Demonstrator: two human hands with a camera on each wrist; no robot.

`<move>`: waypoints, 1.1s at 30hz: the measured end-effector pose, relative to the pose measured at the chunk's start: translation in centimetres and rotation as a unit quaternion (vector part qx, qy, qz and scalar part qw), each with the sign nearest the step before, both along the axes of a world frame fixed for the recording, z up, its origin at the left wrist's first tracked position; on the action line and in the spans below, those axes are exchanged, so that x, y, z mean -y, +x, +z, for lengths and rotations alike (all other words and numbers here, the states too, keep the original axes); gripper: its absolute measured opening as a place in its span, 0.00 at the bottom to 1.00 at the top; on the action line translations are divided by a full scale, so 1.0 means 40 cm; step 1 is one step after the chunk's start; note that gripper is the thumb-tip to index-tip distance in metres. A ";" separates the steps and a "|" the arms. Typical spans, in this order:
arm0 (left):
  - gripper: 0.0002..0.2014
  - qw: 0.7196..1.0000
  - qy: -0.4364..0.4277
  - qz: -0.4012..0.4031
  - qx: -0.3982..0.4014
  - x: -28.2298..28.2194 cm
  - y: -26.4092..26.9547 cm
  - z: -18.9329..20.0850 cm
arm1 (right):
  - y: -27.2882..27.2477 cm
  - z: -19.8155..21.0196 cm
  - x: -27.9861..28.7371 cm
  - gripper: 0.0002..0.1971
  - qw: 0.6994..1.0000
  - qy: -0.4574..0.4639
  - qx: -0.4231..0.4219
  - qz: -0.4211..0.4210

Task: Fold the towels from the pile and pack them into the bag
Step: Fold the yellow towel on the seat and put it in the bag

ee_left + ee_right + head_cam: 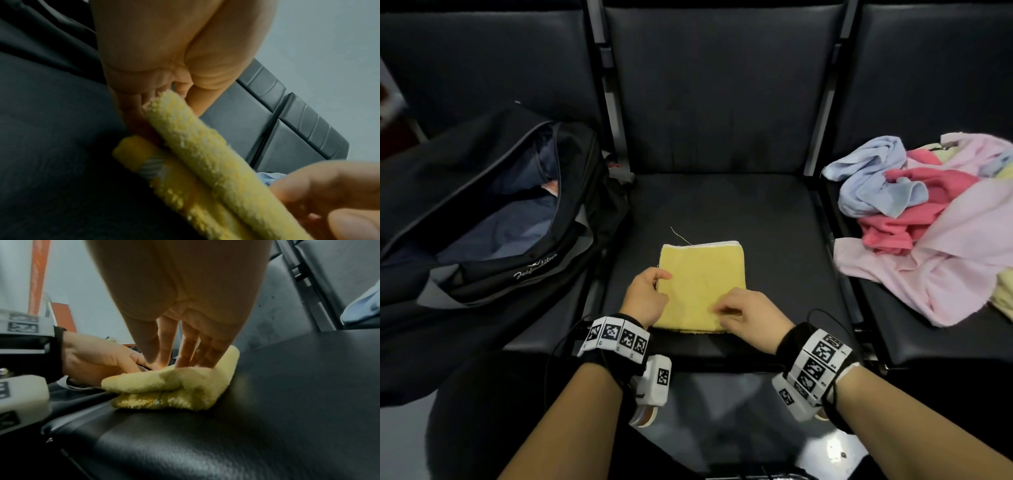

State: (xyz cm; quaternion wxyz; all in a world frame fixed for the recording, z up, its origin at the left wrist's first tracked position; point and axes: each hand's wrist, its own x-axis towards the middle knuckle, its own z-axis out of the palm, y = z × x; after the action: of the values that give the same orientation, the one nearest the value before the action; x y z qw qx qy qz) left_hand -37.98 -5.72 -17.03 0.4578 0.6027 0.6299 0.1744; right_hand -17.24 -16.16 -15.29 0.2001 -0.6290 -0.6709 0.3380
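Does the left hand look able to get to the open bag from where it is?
Probably yes: the black bag lies unzipped left of the yellow towel, with nothing between it and the left hand, which grips the towel's edge.

- left hand (643, 298): fingertips buried between yellow towel (702, 284) layers
- right hand (750, 315): pinching or pressing, unclear
- towel pile (928, 233), right of the right hand: cut off
- bag (482, 212), beside the left hand: contents too dim
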 end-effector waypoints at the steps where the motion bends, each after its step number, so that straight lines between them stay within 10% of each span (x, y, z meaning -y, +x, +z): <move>1: 0.24 1.000 0.009 -0.003 -0.009 -0.002 -0.002 0.000 | 0.001 0.000 0.000 0.13 1.000 0.010 0.007 0.010; 11: 0.12 0.962 0.217 -0.116 -0.121 0.043 0.031 0.034 | -0.006 -0.056 0.021 0.32 0.958 0.067 0.255 0.108; 13: 0.06 0.955 0.173 -0.194 -0.145 0.068 0.053 0.044 | -0.007 -0.063 0.019 0.29 0.958 0.083 0.254 0.103; 17: 0.27 0.928 0.116 -0.257 -0.243 0.094 0.078 0.039 | 0.015 -0.047 -0.005 0.22 0.974 0.053 0.216 0.049; 22: 0.24 0.909 0.160 -0.264 -0.278 0.091 0.081 0.034 | 0.058 -0.004 -0.017 0.18 0.992 0.080 0.026 -0.089; 29: 0.13 0.931 0.201 -0.243 -0.185 0.076 0.069 0.035 | 0.100 -0.022 0.020 0.35 0.989 0.065 0.124 0.042; 33: 0.10 0.947 0.168 -0.246 -0.123 0.060 0.052 0.036 | 0.132 -0.058 0.024 0.18 0.994 0.081 0.078 0.014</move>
State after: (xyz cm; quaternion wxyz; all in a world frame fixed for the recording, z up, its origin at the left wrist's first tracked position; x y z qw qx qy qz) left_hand -35.92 -8.14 -15.59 0.2975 0.8240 0.4748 0.0838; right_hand -11.96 -17.11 -17.61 0.1928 -0.6257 -0.7185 0.2348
